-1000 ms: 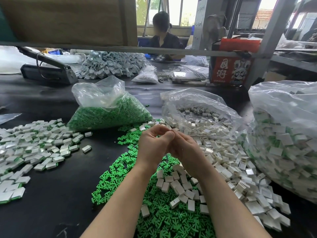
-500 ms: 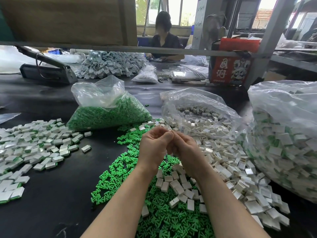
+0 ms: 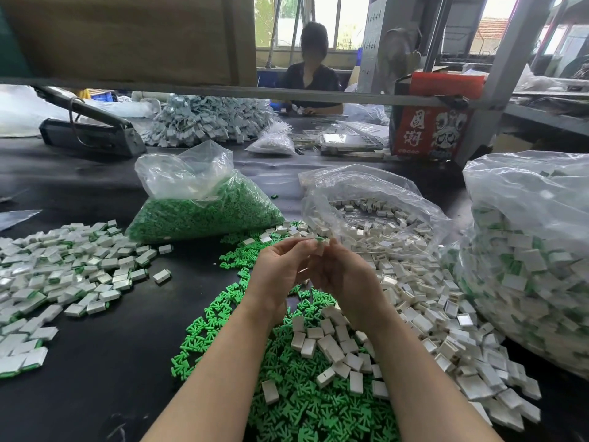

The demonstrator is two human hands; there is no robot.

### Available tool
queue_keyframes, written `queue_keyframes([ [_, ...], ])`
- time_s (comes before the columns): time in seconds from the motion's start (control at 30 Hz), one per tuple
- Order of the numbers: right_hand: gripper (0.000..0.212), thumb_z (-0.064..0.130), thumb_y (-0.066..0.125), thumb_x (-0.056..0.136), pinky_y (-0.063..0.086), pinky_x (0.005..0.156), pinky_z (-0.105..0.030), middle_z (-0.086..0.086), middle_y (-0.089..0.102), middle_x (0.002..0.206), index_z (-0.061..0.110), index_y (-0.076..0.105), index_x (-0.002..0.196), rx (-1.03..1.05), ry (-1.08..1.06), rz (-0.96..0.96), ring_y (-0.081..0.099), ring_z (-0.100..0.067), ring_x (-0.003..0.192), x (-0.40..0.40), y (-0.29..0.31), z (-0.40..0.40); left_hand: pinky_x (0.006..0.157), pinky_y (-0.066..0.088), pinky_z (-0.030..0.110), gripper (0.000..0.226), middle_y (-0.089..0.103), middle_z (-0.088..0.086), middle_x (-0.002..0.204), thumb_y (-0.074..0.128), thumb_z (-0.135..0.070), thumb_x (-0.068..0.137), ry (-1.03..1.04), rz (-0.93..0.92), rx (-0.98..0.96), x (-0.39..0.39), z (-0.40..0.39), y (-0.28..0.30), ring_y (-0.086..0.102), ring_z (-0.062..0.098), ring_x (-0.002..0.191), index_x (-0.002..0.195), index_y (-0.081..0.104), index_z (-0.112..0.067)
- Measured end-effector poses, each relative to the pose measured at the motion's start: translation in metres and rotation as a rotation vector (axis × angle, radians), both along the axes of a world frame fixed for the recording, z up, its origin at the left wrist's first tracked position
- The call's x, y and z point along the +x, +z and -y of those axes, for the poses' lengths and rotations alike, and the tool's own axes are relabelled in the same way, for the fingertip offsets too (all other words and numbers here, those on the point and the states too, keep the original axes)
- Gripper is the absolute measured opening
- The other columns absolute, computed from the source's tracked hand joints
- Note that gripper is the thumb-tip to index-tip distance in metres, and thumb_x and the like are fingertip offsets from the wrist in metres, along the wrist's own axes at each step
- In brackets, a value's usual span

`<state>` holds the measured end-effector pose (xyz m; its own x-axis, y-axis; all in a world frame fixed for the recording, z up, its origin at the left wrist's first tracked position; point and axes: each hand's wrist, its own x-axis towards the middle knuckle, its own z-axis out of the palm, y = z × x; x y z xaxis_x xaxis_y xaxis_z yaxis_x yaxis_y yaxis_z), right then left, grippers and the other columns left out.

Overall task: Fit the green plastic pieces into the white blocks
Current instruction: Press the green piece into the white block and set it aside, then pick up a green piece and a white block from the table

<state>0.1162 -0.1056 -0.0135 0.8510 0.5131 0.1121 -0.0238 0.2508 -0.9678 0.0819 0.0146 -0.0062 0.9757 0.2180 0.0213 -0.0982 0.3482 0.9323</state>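
While both forearms reach in from six o'clock, the left hand (image 3: 280,269) and the right hand (image 3: 347,279) meet above the middle of the black table (image 3: 95,378), fingertips together. Between them they pinch one small white block with a green piece (image 3: 320,241) showing at its top edge; the left thumb and forefinger close on it from nine o'clock, and the right fingers curl round it from three o'clock. How deep the green part sits cannot be told.

Directly beneath the wrists lies a loose heap of green plastic pieces (image 3: 287,393), with loose white blocks (image 3: 331,346) scattered on top of it and spreading out toward three o'clock. At eleven o'clock of the hands stands an open clear bag of green pieces (image 3: 204,215). At one o'clock sits a clear bag of white blocks (image 3: 373,218), its mouth open. At three o'clock a large, full bag of assembled blocks (image 3: 529,266) shows white and green through the plastic. At nine o'clock a spread of finished blocks (image 3: 63,269) covers the table, green edges visible on many.

At twelve o'clock, well apart, another person (image 3: 314,81) sits behind a metal bar, beside a red carton (image 3: 430,129).
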Motion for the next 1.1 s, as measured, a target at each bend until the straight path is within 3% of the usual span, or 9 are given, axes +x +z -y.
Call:
queue_keyframes([
  [0.13,0.043,0.029,0.031,0.104,0.042,0.056,-0.024,-0.001,0.056,0.065,0.002,0.064,0.099,0.013,-0.004,0.002,0.049,-0.012,0.058,0.001,-0.001,0.002,0.061,0.053,0.029,0.016,0.073,0.007,0.080,0.077,-0.022,0.075,-0.074,-0.016,-0.026,0.000,-0.005,0.001,0.067,0.018,0.071,0.086,0.077,-0.011],
  [0.3,0.044,0.040,0.040,0.100,0.033,0.058,-0.031,-0.006,0.051,0.064,0.012,0.061,0.073,-0.022,-0.098,0.000,0.043,-0.018,0.058,0.002,0.004,0.003,0.070,0.055,0.026,0.021,0.076,0.008,0.094,0.077,-0.032,0.071,-0.014,-0.037,0.034,-0.001,-0.020,0.002,0.073,0.019,0.087,0.085,0.078,-0.016],
  [0.43,0.042,0.026,0.037,0.104,0.041,0.056,-0.025,-0.002,0.057,0.061,0.009,0.057,0.071,0.004,-0.203,0.010,0.049,-0.012,0.052,0.004,0.005,0.004,0.060,0.051,0.019,0.018,0.077,0.003,0.086,0.079,-0.026,0.078,0.251,-0.095,0.344,-0.005,-0.063,-0.005,0.073,0.018,0.082,0.091,0.073,-0.015],
  [0.5,0.041,0.026,0.036,0.104,0.042,0.053,-0.022,-0.002,0.055,0.062,0.007,0.056,0.073,-0.050,-0.232,0.050,0.048,-0.010,0.051,0.003,0.006,0.004,0.060,0.055,0.027,0.012,0.074,0.001,0.081,0.079,-0.024,0.081,0.449,-0.159,0.601,-0.010,-0.088,-0.013,0.071,0.018,0.078,0.089,0.071,-0.018],
  [0.63,0.038,0.021,0.038,0.104,0.041,0.053,-0.023,-0.005,0.052,0.064,0.004,0.056,0.075,-0.156,-0.325,0.128,0.046,-0.012,0.053,0.003,0.006,0.003,0.062,0.045,0.029,0.014,0.069,-0.005,0.083,0.076,-0.029,0.083,0.695,-0.455,1.040,-0.026,-0.125,-0.026,0.064,0.022,0.078,0.096,0.070,-0.026],
  [0.77,0.034,0.019,0.043,0.103,0.039,0.053,-0.032,-0.008,0.052,0.064,0.002,0.060,0.079,-0.377,-0.459,0.287,0.044,-0.017,0.055,0.008,0.001,0.004,0.085,0.048,0.039,0.008,0.071,0.005,0.094,0.066,-0.029,0.089,0.865,-0.719,1.167,-0.035,-0.141,-0.027,0.062,0.033,0.094,0.096,0.070,-0.028],
  [0.93,0.023,0.025,0.050,0.101,0.033,0.039,-0.013,0.005,0.055,0.058,0.013,0.061,0.083,-0.769,-0.540,0.498,0.046,-0.001,0.040,0.014,-0.008,0.006,0.100,0.031,0.048,0.024,0.061,0.014,0.120,0.062,-0.019,0.088,0.894,-0.853,1.294,-0.037,-0.134,-0.024,0.049,0.038,0.117,0.110,0.067,-0.026],
  [1.03,0.017,0.030,0.053,0.097,0.054,0.064,-0.024,0.002,0.067,0.079,0.016,0.063,0.097,-1.048,-0.529,0.589,0.062,-0.012,0.069,0.014,-0.013,0.005,0.095,0.037,0.047,0.023,0.062,0.014,0.120,0.064,-0.021,0.089,0.856,-0.687,1.314,-0.030,-0.124,-0.016,0.050,0.038,0.114,0.111,0.068,-0.024],
  [1.1,0.017,0.033,0.055,0.095,0.052,0.082,-0.032,0.005,0.068,0.088,0.022,0.065,0.102,-1.163,-0.533,0.682,0.060,-0.014,0.084,0.013,-0.014,0.002,0.082,0.048,0.039,0.019,0.068,0.010,0.106,0.065,-0.021,0.088,0.770,-0.438,1.252,-0.024,-0.111,-0.009,0.060,0.033,0.098,0.106,0.071,-0.024],
])
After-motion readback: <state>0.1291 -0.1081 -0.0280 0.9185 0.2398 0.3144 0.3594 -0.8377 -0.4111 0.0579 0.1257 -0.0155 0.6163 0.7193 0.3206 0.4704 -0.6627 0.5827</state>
